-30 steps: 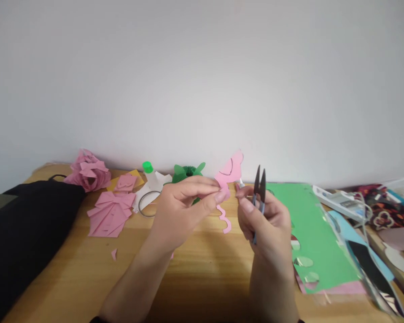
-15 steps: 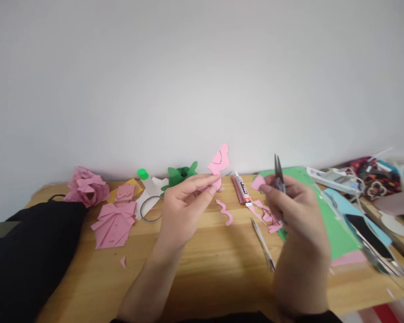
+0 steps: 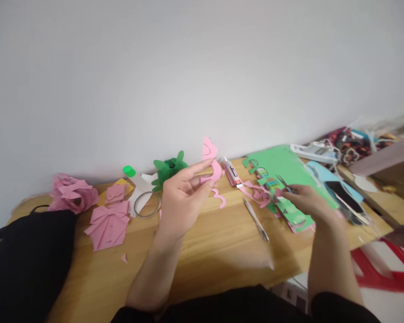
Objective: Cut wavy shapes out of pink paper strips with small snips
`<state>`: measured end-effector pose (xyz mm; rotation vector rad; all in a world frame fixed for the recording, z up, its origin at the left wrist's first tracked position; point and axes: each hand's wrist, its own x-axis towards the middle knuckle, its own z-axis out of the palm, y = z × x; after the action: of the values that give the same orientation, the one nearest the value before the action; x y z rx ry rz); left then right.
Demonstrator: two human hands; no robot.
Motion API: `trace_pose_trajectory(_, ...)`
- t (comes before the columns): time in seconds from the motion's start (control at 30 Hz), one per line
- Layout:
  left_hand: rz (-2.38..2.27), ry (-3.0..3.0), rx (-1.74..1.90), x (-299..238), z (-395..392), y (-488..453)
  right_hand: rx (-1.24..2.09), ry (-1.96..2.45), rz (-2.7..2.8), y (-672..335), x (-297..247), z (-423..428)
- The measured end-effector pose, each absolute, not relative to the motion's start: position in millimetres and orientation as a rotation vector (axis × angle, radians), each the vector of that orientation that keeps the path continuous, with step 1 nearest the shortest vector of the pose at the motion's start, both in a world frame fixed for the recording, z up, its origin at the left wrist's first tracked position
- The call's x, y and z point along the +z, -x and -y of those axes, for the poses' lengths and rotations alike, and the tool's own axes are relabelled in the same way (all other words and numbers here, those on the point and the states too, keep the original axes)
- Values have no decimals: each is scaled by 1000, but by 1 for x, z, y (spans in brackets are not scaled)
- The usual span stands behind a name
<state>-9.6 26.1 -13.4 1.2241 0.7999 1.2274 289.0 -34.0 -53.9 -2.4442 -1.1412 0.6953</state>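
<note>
My left hand [image 3: 185, 202] pinches a wavy-edged pink paper cutout [image 3: 216, 172] between thumb and fingers. A curved pencil line shows on its upper part, which stands up above the fingers. My right hand [image 3: 306, 199] is closed around small pointed scissors [image 3: 284, 184], blades aimed up and left, over the green paper sheet [image 3: 283, 161]. At its fingertips is a small pink scrap [image 3: 278, 192]; I cannot tell whether it is still pinched. Pink paper scraps [image 3: 260, 195] lie just left of that hand. A curvy pink strip [image 3: 220, 198] rests on the table near my left fingertips.
A glue tube [image 3: 233, 174] and a pen [image 3: 256, 220] lie mid-table. Leftward are a green paper piece [image 3: 170, 169], a tape ring [image 3: 147, 204], folded pink paper [image 3: 108, 224], a pink paper flower [image 3: 73, 193] and black cloth [image 3: 30, 255]. A phone [image 3: 343, 196] lies at right.
My right hand has moved right and away from me with the scissors, down over the green sheet. My left hand still holds the pink cutout. The camera view has tilted and turned right.
</note>
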Motion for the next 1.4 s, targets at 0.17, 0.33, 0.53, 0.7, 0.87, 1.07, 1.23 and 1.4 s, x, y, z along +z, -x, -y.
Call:
trace_pose_trajectory(0.17, -810, -1310, 1167, -15, -23, -1, 785, 2439, 1168, -285, -65, 24)
trace_pose_trajectory(0.33, -804, -1357, 1132, -17, -21, -3, 694, 2484, 1124, -285, -73, 17)
trace_pose_trajectory(0.53, -817, -1415, 1157, -20, -23, -1, 510, 2526, 1065, -286, -67, 14)
trace_pose_trajectory(0.7, -810, -1418, 1147, -18, -23, 0, 614, 2613, 1112, -283, -71, 10)
trace_pose_trajectory(0.87, -793, -1399, 1151, -18, -23, 0, 792, 2634, 1133, -277, -75, 12)
trace_pose_trajectory(1.07, -803, -1398, 1143, -18, -22, 0, 796, 2593, 1110, -275, -72, 14)
trace_pose_trajectory(1.23, -800, -1418, 1135, -17, -22, 1, 829, 2574, 1078, -274, -76, 13)
trace_pose_trajectory(1.4, -804, -1420, 1132, -17, -22, -1, 866, 2503, 1082, -271, -76, 16)
